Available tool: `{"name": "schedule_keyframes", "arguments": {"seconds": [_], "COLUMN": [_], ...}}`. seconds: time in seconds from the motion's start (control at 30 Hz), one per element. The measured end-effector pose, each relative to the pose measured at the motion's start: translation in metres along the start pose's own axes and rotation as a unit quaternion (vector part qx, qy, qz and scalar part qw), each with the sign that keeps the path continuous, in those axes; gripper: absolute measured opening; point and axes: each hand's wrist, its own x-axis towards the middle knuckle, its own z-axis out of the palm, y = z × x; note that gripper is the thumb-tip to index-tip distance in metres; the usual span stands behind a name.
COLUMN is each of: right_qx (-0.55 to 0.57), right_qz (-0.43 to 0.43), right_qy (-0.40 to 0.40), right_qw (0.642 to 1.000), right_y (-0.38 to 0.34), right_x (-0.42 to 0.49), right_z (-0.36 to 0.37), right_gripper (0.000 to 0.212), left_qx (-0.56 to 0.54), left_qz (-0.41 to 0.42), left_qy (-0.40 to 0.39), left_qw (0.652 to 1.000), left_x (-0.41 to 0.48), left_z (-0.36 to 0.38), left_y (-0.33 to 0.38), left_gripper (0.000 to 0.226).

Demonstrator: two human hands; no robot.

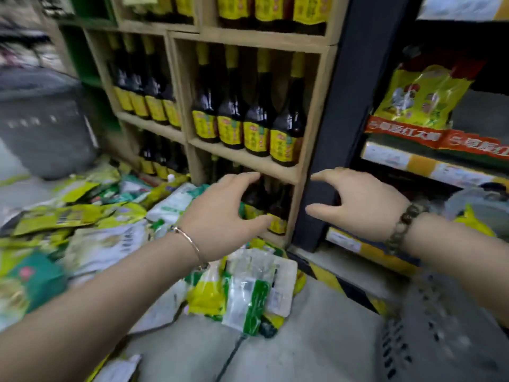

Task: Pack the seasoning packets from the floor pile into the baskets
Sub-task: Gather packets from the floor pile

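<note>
Green and yellow seasoning packets (82,219) lie heaped on the floor from nine to six o'clock. Above them the left hand (220,219), near centre, and the right hand (366,208), toward three, hover empty with fingers loosely spread. A grey basket (440,326) sits at five o'clock.

Head-worn wide-angle view, forward and down.
Close to bottle shelf (248,159) ahead, packet pile (82,216) on floor at lower left.
</note>
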Motion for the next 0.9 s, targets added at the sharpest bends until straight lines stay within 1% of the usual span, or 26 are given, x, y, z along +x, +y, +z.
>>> {"name": "schedule_keyframes", "arguments": {"seconds": [0.2, 0.27, 0.4, 0.47, 0.53, 0.63, 0.7, 0.73, 0.77, 0.8, 0.83, 0.87, 0.9], "right_qx": [-0.016, -0.016, -0.015, 0.009, 0.041, 0.118, 0.185, 0.219, 0.26, 0.311, 0.368, 0.416, 0.448], "right_qz": [-0.108, -0.133, -0.178, -0.185, -0.168, -0.103, -0.02, 0.026, 0.075, 0.138, 0.212, 0.29, 0.357], "right_qy": [-0.071, -0.109, -0.194, -0.244, -0.297, -0.353, -0.401, -0.418, -0.426, -0.426, -0.423, -0.412, -0.392], "right_qw": [0.991, 0.985, 0.965, 0.952, 0.939, 0.922, 0.897, 0.881, 0.863, 0.838, 0.801, 0.757, 0.72], "right_y": [-0.106, -0.137, -0.193, -0.218, -0.239, -0.261, -0.274, -0.28, -0.286, -0.292, -0.297, -0.303, -0.307], "right_x": [0.019, 0.021, 0.013, 0.006, -0.004, -0.019, -0.03, -0.036, -0.041, -0.045, -0.048, -0.05, -0.051], "right_z": [0.079, 0.113, 0.184, 0.219, 0.252, 0.299, 0.326, 0.34, 0.352, 0.363, 0.371, 0.377, 0.383], "right_gripper": [0.062, 0.059, 0.046, 0.048, 0.051, 0.047, 0.046, 0.038, 0.023, 0.015, 0.017, 0.02, 0.032], "left_qx": [0.025, 0.021, 0.023, 0.023, 0.026, 0.024, 0.016, 0.009, 0.001, -0.007, -0.013, -0.016, -0.019], "left_qz": [-0.119, -0.172, -0.261, -0.314, -0.356, -0.399, -0.425, -0.437, -0.448, -0.456, -0.463, -0.468, -0.474], "left_qy": [0.02, 0.021, -0.001, -0.002, -0.006, -0.013, -0.021, -0.024, -0.026, -0.027, -0.027, -0.025, -0.022], "left_qw": [0.992, 0.985, 0.965, 0.949, 0.934, 0.917, 0.905, 0.899, 0.894, 0.889, 0.886, 0.883, 0.88], "left_x": [-0.097, -0.134, -0.203, -0.234, -0.262, -0.295, -0.31, -0.316, -0.321, -0.325, -0.328, -0.33, -0.333], "left_z": [-0.023, -0.022, -0.012, -0.004, 0.005, 0.021, 0.03, 0.034, 0.038, 0.042, 0.045, 0.048, 0.05], "left_y": [-0.09, -0.115, -0.159, -0.176, -0.188, -0.2, -0.207, -0.21, -0.213, -0.215, -0.218, -0.221, -0.223], "left_gripper": [0.073, 0.07, 0.067, 0.066, 0.065, 0.063, 0.062, 0.061, 0.061, 0.059, 0.057, 0.055, 0.053]}}
